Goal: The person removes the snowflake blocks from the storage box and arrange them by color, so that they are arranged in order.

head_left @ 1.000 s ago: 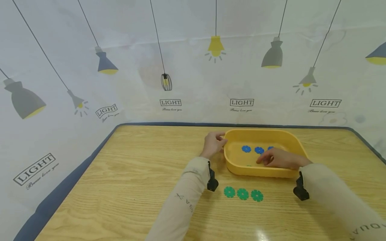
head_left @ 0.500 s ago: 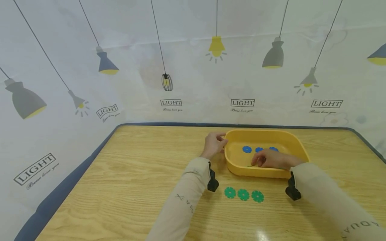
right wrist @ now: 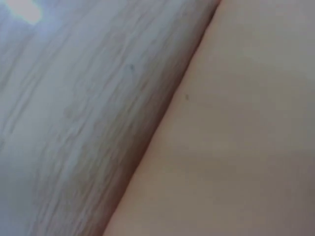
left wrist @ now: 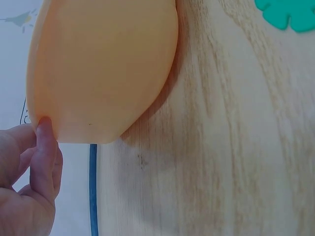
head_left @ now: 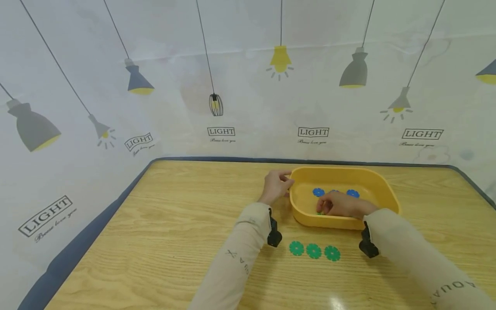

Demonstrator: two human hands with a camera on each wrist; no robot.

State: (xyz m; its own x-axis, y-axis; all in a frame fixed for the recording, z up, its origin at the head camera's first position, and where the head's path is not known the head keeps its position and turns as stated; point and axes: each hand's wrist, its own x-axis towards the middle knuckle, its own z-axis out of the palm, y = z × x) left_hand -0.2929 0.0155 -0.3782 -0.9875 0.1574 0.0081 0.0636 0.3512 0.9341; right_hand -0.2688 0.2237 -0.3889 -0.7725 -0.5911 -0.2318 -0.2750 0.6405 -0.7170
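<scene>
1. Key relation: small green piece (head_left: 320,213), flat-looking and mostly hidden, sits inside the yellow rounded plastic tub (head_left: 341,174), right by the near wall.
2. From the right hand (head_left: 336,203), it's at the fingertips, leftward and down. Fingers bent; can't tell from here if that grip is clamped on it or just touching. Right wrist view misses the fingertips.
3. Left hand (head_left: 276,186): grip pinched on the tub's left-end rim. Wall between it and the piece, so right hand's nearer.
4. Tub's long axis runs left-right. Three green notched plastic discs (head_left: 314,251) lie in a row roughly along it, on the wood-grain tabletop (head_left: 193,224), person's side. Near wall separates them from the piece.
5. Blue notched discs (head_left: 318,192) lie farther back inside.
</scene>
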